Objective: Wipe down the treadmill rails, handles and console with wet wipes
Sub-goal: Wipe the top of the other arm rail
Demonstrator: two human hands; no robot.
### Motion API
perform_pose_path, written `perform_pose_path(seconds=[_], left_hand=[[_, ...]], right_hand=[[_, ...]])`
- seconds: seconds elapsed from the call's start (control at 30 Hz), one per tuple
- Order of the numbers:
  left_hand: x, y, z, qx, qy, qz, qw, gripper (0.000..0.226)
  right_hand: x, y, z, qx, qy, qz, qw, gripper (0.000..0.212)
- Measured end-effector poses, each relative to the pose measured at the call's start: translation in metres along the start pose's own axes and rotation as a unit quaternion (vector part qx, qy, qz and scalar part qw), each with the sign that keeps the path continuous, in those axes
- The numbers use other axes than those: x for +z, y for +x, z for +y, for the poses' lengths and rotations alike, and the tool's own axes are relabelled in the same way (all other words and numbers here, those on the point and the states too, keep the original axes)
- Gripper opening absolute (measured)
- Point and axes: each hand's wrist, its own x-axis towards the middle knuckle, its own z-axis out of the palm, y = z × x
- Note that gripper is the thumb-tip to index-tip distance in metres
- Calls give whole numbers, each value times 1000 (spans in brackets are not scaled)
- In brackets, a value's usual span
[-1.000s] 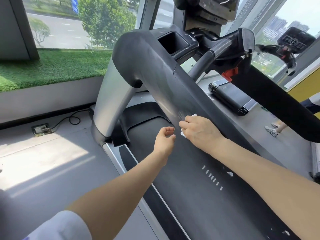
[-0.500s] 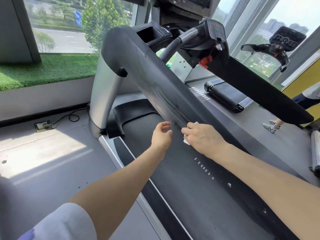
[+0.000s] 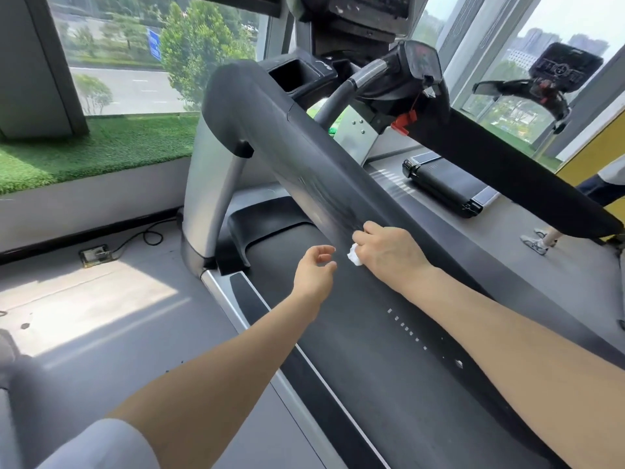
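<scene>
**Fingers on wipe at left rail**

Fingers (image 3: 363, 231) of right hand (image 3: 389, 253) curled round crumpled white wet wipe (image 3: 354, 256), pressed to inner face of left treadmill rail (image 3: 304, 164), about midway along its slope. Left hand (image 3: 313, 270) just beside, hanging over belt (image 3: 389, 350), loosely curled and holding nothing, apart from wipe and rail alike.

Streaked, dusty-looking patch on rail just above right hand. Open length of rail beyond, rising far-left to rounded corner over silver upright (image 3: 209, 184). Right rail (image 3: 507, 164) well apart on far side of belt. Console (image 3: 368, 11) at far top, cut off by frame edge; curved handle (image 3: 351, 86) and red safety clip (image 3: 404, 123) beneath it.

Grey floor (image 3: 101, 316) on left with sunlit patch, floor socket (image 3: 95, 254) and looped cable near wall. Green turf ledge (image 3: 84, 154) under window. Second treadmill (image 3: 443, 187) at far right; another person's shoes (image 3: 534, 243) beside it.
</scene>
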Motion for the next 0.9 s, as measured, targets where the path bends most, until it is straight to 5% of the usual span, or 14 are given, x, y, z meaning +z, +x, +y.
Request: perform_pose_path(seconds=[0.3,0.43,0.7,0.9], left_hand=[[0,16,7,25,50,-61,997,31],[-6,20,9,36,65,-97,993,34],[-8,30,9,51,84,-121,988,32],[-10,34,6,41,112,-132,984,32]], right_hand=[[2,-58,-12,29,-22,65,997,67],[10,-9,-14,74,15,104,992,55],[15,-51,-28,100,54,94,989,67],[12,0,-20,132,47,123,982,66]])
